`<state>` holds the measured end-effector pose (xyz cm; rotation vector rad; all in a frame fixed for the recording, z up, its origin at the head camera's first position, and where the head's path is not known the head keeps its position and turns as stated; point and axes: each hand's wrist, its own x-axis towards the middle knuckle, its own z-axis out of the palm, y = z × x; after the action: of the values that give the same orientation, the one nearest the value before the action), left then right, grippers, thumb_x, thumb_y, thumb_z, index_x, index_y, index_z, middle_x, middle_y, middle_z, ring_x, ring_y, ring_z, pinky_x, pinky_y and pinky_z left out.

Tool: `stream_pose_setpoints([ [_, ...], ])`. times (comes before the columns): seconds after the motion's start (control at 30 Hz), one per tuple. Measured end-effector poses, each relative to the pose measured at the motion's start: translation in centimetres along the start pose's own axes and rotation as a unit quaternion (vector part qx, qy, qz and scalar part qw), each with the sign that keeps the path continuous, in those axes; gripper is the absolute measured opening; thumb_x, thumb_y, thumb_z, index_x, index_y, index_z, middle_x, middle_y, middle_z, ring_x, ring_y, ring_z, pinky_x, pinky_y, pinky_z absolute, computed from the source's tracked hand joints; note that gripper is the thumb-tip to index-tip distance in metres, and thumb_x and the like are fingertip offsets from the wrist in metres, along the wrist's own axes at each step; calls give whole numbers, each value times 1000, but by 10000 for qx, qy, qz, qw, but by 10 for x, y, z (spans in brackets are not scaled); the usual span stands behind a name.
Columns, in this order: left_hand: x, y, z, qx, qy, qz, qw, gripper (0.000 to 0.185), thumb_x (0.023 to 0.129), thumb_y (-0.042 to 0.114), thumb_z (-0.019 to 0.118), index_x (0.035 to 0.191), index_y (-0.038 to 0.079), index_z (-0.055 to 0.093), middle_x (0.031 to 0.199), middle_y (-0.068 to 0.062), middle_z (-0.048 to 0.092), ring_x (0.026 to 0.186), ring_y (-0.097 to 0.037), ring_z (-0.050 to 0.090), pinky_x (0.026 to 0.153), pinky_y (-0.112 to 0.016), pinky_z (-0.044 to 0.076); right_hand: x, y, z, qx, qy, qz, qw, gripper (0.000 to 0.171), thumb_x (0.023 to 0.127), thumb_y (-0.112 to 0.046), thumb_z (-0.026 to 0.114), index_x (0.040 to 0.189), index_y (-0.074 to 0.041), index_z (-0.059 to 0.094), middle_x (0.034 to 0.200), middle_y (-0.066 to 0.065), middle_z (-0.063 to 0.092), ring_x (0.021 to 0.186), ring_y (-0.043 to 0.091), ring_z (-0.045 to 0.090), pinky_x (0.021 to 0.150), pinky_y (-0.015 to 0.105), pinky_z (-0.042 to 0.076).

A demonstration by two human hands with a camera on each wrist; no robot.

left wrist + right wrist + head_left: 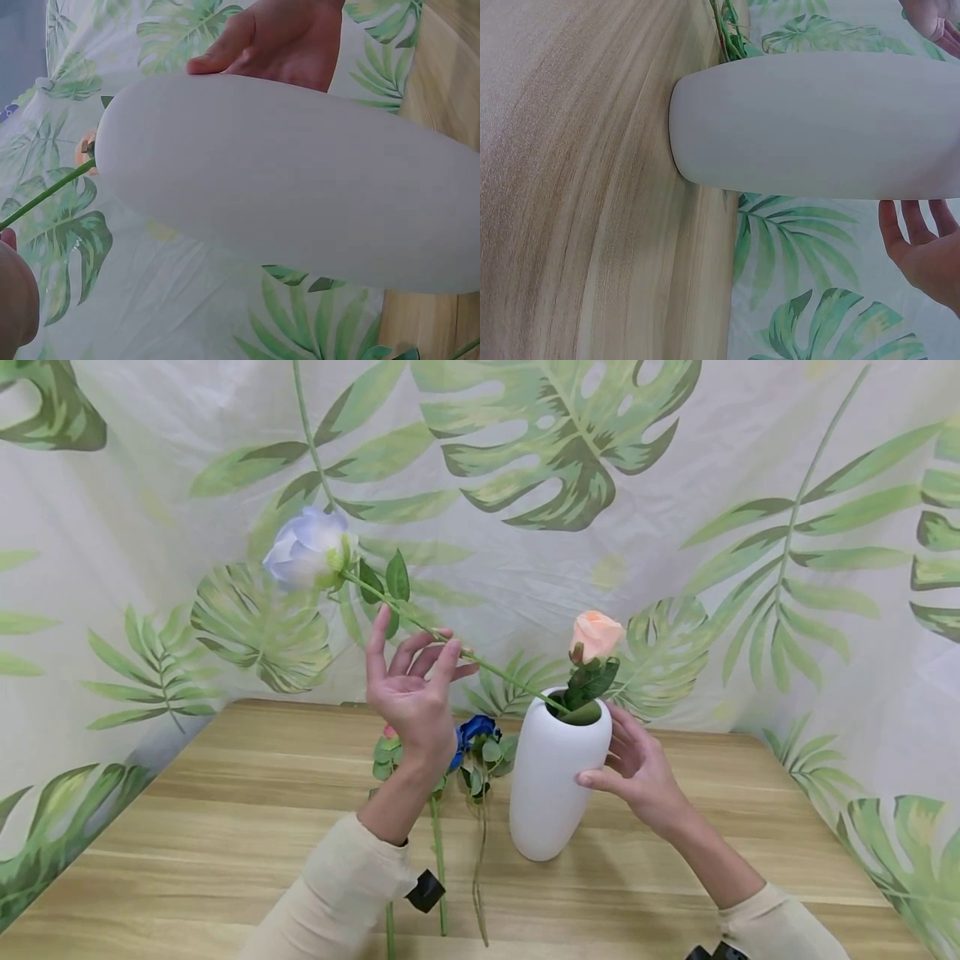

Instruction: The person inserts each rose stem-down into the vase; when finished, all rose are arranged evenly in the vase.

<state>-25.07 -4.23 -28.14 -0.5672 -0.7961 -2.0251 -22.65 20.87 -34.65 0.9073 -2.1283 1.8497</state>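
Note:
In the head view my left hand (416, 697) holds the thin green stem of a pale blue and white flower (307, 550) between thumb and fingers. The bloom leans to the upper left, and the stem's lower end goes into the mouth of a white vase (555, 785). My right hand (645, 772) grips the vase's right side near the top, thumb in front and fingers round the far side. A peach rose (596, 637) stands in the vase. The right wrist view shows the vase (810, 124) with its base on the table.
On the wooden table (247, 827), left of the vase, lie a blue flower (478, 729) and a pink flower (389, 732), partly hidden by my left arm. Their stems point towards me. A leaf-patterned cloth (510, 585) hangs behind the table.

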Motion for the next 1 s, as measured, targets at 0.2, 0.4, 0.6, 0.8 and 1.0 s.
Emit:
stream_pose_setpoints([
  [0.2,-9,-2,2,-67,-284,-165,9994,83,86,-22,67,159,1,33,94,-7,71,77,-21,74,64,-41,66,0,0,1,45,-3,-50,10000,83,83,9,79,155,-3,41,142,-6,61,121,14,63,99,24,55],
  [0.4,-16,-5,7,-11,-471,-10,9989,83,89,-20,66,160,1,30,95,-6,71,75,-22,75,64,-43,66,1,1,1,40,-8,-89,10000,83,82,9,79,155,-3,41,141,-7,61,121,13,63,99,24,55],
  [0.6,-19,-7,10,90,-598,186,9980,78,91,-17,65,159,-2,30,98,-5,71,75,-21,75,64,-42,66,1,1,0,60,-14,-105,9999,83,83,9,79,155,-4,42,141,-6,61,120,14,64,98,25,56],
  [0.8,-22,-10,12,240,-809,246,9961,75,92,-15,66,158,-6,30,98,0,71,76,-17,75,64,-42,66,1,1,0,93,-13,-103,9999,82,83,9,79,155,-6,43,140,-6,62,120,14,64,98,25,56],
  [1.0,-28,-13,12,662,-1097,290,9913,72,95,-10,66,157,-9,30,100,6,71,79,-13,75,63,-45,66,0,2,0,112,-27,-75,9999,82,83,9,79,155,-6,43,141,-5,61,120,14,63,99,25,55],
])
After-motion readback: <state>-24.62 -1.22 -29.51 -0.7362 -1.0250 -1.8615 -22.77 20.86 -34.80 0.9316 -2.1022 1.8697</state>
